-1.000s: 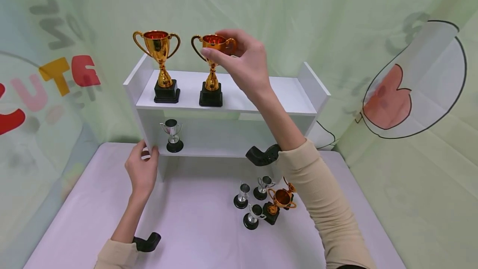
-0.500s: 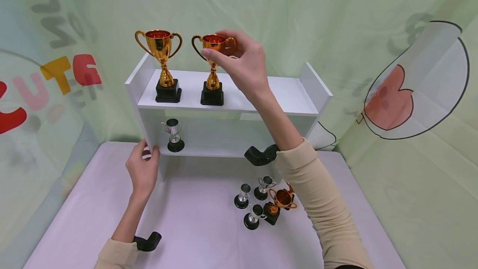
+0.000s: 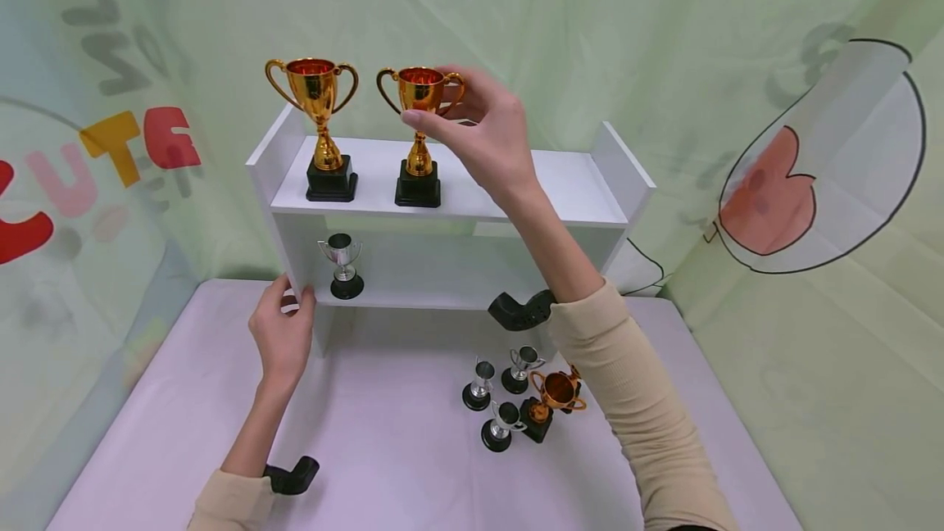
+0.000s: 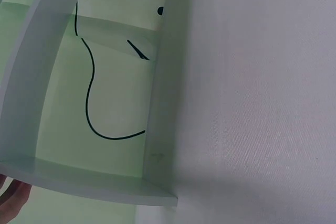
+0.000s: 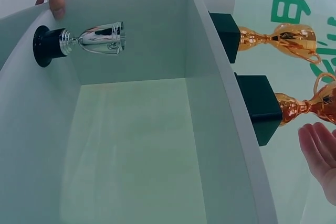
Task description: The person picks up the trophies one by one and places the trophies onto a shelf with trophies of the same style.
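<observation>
Top shelf point(image 3: 571, 187): free room betw. R hand point(image 3: 483, 129) & R panel point(image 3: 622, 174); gold trophy point(image 3: 419, 157) (just beside hand) blocks way L.

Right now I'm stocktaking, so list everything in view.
Table: 1, pale lilac, foreground
Shelf unit: 1, white, on table
Gold trophies: 2, gold and black, shelf unit, top
Silver trophy: 1, silver and black, shelf unit, lower level
Other silver trophies: 3, silver and black, table, right
Other gold trophies: 2, gold and black, table, one partly hidden
Backdrop: count unclear, pale green, behind
Letters, drawings: several, mixed colours, on backdrop
Wrist devices: 2, black, on wrists
Sleeves: 2, beige, arms
Left hand: 1, bare, holds shelf unit's left side
Right hand: 1, bare, at the right top trophy
</observation>
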`<state>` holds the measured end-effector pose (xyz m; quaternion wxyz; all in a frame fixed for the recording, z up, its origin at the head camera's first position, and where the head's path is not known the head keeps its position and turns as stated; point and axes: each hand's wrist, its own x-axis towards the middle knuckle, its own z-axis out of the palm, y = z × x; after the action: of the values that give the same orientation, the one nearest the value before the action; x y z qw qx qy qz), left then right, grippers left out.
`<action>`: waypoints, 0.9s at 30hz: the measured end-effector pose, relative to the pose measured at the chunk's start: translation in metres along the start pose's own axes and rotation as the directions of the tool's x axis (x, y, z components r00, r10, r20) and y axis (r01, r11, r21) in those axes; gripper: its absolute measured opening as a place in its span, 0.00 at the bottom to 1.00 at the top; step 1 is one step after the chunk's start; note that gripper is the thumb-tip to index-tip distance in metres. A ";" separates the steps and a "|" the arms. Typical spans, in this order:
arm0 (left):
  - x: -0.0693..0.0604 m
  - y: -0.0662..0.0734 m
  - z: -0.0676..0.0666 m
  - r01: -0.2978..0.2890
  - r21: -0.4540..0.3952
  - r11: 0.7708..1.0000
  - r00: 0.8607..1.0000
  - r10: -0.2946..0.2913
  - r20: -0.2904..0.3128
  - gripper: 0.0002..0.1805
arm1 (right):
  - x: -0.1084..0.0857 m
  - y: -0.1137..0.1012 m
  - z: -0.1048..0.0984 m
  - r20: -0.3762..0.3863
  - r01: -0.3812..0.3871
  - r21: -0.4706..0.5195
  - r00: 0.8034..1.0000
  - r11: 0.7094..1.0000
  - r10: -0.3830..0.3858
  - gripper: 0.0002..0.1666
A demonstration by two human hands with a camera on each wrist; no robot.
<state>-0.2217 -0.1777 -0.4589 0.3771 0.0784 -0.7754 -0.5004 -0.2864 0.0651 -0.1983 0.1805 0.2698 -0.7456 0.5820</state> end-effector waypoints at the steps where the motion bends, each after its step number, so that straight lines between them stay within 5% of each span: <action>1: 0.000 0.000 0.000 -0.002 -0.001 1.000 1.000 0.002 0.000 0.14 | -0.001 0.000 -0.001 0.002 -0.004 -0.003 1.000 1.000 0.004 0.29; 27: 0.000 -0.001 0.000 -0.007 -0.009 1.000 1.000 0.007 -0.003 0.14 | -0.041 0.013 -0.032 -0.031 -0.095 -0.008 0.995 0.995 0.095 0.27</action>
<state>-0.2221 -0.1779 -0.4597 0.3805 0.0748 -0.7728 -0.5024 -0.2641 0.1064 -0.2239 0.1651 0.2243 -0.7575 0.5904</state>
